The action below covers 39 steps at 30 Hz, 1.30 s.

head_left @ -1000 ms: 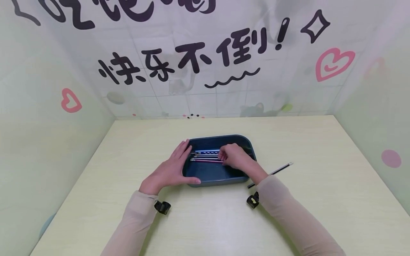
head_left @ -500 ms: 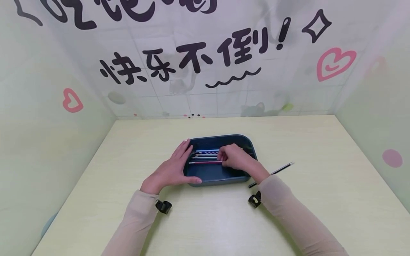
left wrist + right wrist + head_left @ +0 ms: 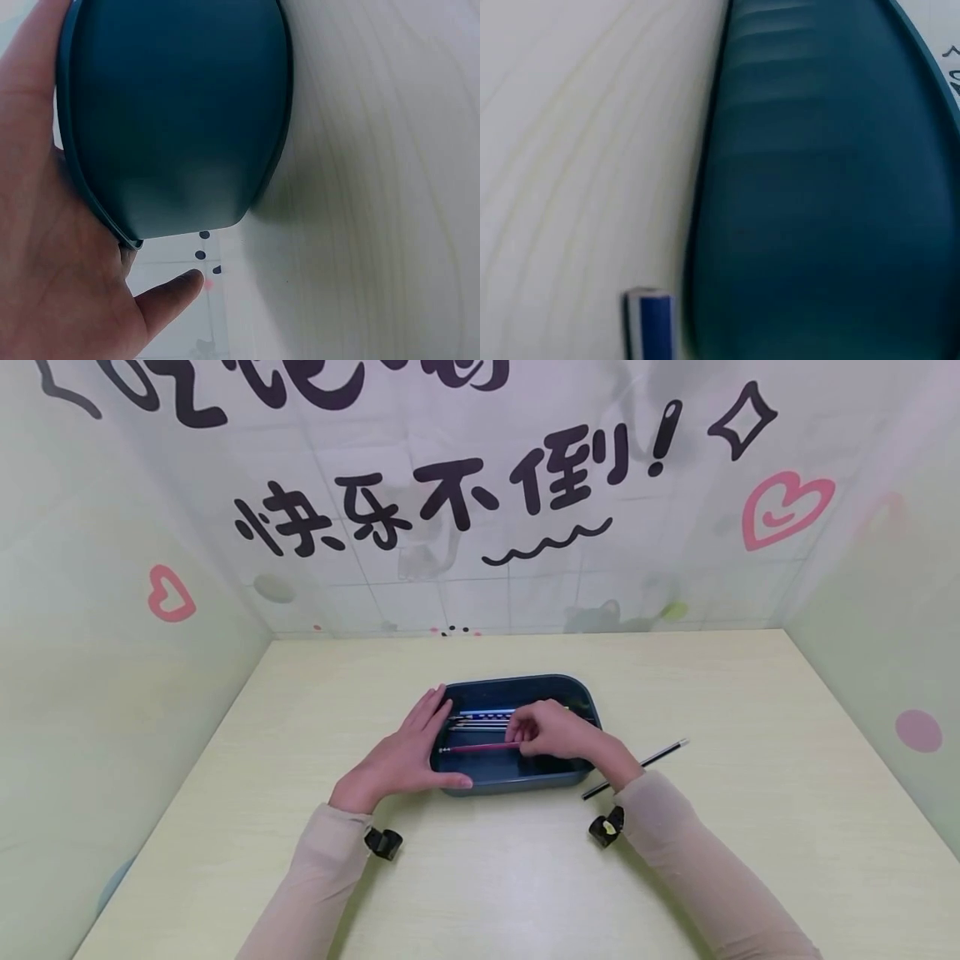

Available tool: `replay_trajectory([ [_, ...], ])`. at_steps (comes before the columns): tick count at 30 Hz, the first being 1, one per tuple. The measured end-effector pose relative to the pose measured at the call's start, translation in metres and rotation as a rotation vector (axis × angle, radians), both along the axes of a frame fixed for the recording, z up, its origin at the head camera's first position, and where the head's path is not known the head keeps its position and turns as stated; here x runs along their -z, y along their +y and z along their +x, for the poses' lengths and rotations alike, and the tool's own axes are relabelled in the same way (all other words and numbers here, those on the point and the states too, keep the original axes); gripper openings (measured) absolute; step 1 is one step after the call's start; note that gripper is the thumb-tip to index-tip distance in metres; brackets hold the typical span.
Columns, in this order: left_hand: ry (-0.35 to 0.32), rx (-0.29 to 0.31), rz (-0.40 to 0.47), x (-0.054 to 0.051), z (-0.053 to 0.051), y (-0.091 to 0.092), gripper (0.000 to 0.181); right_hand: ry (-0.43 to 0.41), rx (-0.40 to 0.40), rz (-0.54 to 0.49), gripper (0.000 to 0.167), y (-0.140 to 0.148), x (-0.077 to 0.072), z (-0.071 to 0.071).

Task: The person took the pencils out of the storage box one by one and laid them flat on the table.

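Note:
A dark blue-green rectangular tray [image 3: 495,787] stands on the table with several pencils [image 3: 478,723] lying along its back half. My left hand [image 3: 393,760] rests against the tray's left end, fingers straight along that side and thumb stretched over the front rim; the left wrist view shows the hand [image 3: 67,247] beside the tray's outer wall [image 3: 180,112]. Inside the tray, my right hand [image 3: 551,729] pinches a pink pencil [image 3: 476,747] near its middle, its right part hidden by the hand. The right wrist view shows the tray's wall [image 3: 817,187], not the fingers.
A dark striped pencil [image 3: 663,752] lies slantwise on the table right of the tray, partly beneath the right wrist; a pencil end [image 3: 651,322] also shows in the right wrist view. Printed walls [image 3: 420,602] enclose the table [image 3: 487,877] at the back and sides.
My right hand has drawn the pink pencil away from the other pencils, toward the tray's front. The right forearm has shifted slightly right. The left hand keeps its place on the tray.

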<state>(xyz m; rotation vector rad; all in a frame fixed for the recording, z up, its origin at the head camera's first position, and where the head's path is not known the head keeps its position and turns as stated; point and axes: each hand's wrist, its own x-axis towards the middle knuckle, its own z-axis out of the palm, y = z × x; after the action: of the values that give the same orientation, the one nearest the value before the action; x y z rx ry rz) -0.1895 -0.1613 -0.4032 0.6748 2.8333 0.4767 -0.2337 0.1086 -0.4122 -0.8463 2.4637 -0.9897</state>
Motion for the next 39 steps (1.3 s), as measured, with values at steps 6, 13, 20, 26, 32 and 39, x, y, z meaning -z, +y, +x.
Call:
replay_trajectory([
  [6, 0.008, 0.002, 0.005, -0.001, 0.0, 0.001, 0.123, -0.01, -0.017, -0.084, 0.014, 0.01, -0.004, 0.0],
  [13, 0.012, 0.005, -0.004, 0.001, -0.001, 0.0, 0.124, -0.022, -0.055, -0.13, 0.015, 0.02, -0.014, 0.003],
  [20, 0.011, 0.003, 0.005, 0.0, -0.001, 0.0, 0.123, -0.052, -0.08, -0.169, 0.015, 0.032, -0.022, 0.006],
  [26, 0.014, 0.003, 0.014, 0.0, -0.001, 0.0, 0.122, -0.083, -0.097, -0.2, 0.014, 0.045, -0.029, 0.01],
  [32, 0.015, 0.004, 0.014, -0.001, -0.001, 0.001, 0.122, -0.125, -0.092, -0.218, 0.013, 0.061, -0.033, 0.014],
  [39, 0.02, 0.009, 0.017, -0.001, -0.001, 0.001, 0.121, -0.161, -0.1, -0.233, 0.012, 0.081, -0.036, 0.018],
])
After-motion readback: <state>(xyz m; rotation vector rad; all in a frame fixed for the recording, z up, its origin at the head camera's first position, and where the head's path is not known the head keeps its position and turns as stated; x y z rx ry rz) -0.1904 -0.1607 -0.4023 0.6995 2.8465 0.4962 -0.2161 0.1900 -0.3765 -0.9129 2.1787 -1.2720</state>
